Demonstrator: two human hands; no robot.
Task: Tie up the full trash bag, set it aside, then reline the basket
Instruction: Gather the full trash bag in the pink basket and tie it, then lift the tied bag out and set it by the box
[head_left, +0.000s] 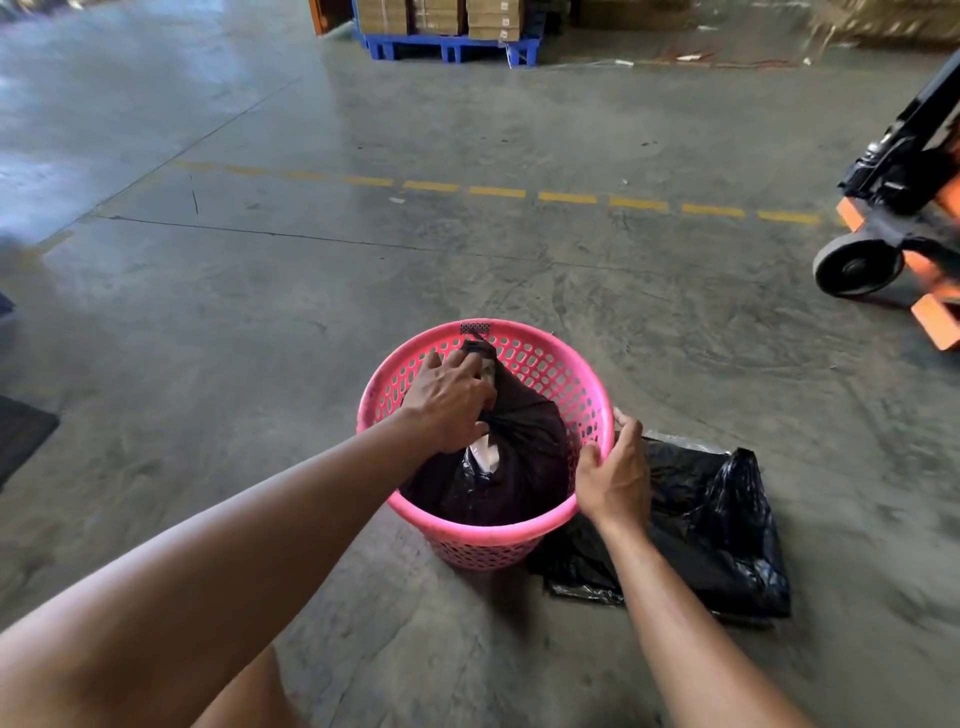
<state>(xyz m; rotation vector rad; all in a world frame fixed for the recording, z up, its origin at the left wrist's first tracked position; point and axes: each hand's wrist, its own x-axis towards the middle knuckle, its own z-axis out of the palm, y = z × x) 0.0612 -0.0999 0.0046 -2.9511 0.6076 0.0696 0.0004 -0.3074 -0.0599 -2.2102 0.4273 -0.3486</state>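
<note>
Concrete floor (260, 312) spreads under everything. My left hand (449, 402) is closed around the gathered neck of the full trash bag (511, 457), which sits inside the pink basket (488, 540). My right hand (615, 470) grips the basket's rim; just beside it lies 1 spare black bag (717, 530).

The concrete floor (467, 249) carries a pink basket (488, 540), a flat black bag (717, 540) at its three o'clock, and a pallet jack (904, 208) at two.
</note>
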